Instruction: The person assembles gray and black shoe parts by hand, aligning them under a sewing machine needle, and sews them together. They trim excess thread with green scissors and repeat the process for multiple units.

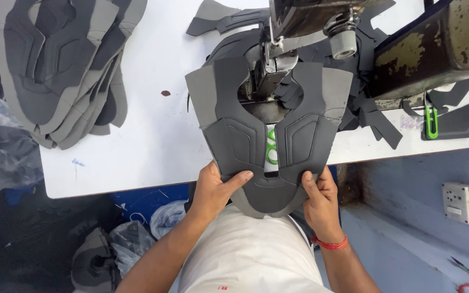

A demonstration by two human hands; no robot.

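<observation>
Left hand [215, 187] and right hand [318, 192] pinch the lower edge of a grey shoe upper [264, 127], fingers closed on it, frame centre. Sewing machine [310, 32] above; stack of grey pieces [61, 65] upper left.

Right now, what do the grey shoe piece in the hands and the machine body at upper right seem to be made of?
Shoe piece: looks like soft matte synthetic or foam-backed fabric, two greys, with stitched lines; it bends where the left hand and right hand hold it. Machine body: seemingly painted metal, its coating chipped and rust-spotted.
</observation>
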